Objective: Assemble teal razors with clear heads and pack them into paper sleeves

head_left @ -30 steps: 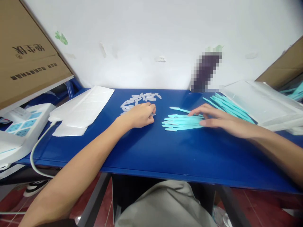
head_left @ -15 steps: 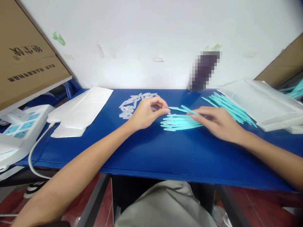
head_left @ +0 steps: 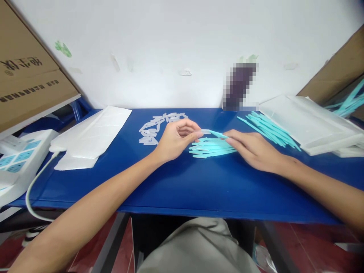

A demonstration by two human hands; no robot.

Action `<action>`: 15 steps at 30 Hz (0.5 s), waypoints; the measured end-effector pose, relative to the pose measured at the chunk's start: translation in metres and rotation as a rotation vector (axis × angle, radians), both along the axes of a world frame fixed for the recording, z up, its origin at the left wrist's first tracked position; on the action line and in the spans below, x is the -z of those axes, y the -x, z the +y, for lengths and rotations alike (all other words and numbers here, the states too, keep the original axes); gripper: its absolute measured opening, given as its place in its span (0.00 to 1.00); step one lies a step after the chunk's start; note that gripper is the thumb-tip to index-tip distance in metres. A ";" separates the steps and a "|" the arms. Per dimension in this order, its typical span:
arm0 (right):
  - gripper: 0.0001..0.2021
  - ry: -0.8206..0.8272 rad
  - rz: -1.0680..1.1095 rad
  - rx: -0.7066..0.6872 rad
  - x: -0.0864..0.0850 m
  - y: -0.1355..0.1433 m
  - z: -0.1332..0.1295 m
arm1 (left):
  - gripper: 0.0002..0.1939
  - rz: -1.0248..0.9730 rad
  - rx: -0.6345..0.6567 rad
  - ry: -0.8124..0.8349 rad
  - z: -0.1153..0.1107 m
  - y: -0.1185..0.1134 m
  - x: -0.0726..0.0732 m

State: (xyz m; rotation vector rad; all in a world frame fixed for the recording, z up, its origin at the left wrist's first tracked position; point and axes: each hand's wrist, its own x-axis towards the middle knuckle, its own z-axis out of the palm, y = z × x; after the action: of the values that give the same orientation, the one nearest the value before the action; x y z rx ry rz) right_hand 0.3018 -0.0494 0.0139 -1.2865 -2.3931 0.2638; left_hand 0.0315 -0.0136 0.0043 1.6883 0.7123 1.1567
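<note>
My left hand [head_left: 179,138] pinches a clear plastic blade cap [head_left: 206,131] between thumb and fingertips. In my right hand [head_left: 251,149], a turquoise eyebrow razor [head_left: 217,134] points left, its blade end meeting the cap; how far it sits inside, I cannot tell. Just below both hands lies a pile of turquoise eyebrow razors [head_left: 212,148], with blade ends to the left. Behind my left hand, several loose clear caps [head_left: 149,132] are scattered on the blue table [head_left: 182,189]. Another heap of turquoise razors [head_left: 269,129] rests beyond my right hand.
White plastic sleeves [head_left: 93,136] lie at the left, near a white power strip [head_left: 25,163] with a cable. Clear-white bags [head_left: 313,121] occupy the right. Cardboard boxes stand on both sides, such as the printed box [head_left: 34,68]. A white wall [head_left: 159,45] bounds the back.
My hands have brought the razor and the cap together, the razor's blade end now meeting the cap. The whole view has shifted slightly.
</note>
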 end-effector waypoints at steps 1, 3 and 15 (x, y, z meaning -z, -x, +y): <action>0.21 0.003 -0.015 -0.010 0.000 0.000 0.001 | 0.15 0.009 -0.004 -0.001 0.000 0.000 0.000; 0.21 -0.002 -0.040 -0.022 0.001 -0.001 0.002 | 0.16 0.032 -0.014 -0.007 0.001 0.001 0.001; 0.23 -0.153 -0.030 -0.008 0.001 0.006 -0.007 | 0.12 0.506 -0.062 -0.562 -0.006 0.002 -0.007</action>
State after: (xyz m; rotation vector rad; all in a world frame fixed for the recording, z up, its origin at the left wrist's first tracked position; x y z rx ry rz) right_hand 0.2955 -0.0561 0.0124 -1.2198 -2.3920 0.0627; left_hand 0.0292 -0.0195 0.0112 2.5017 0.7914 1.0339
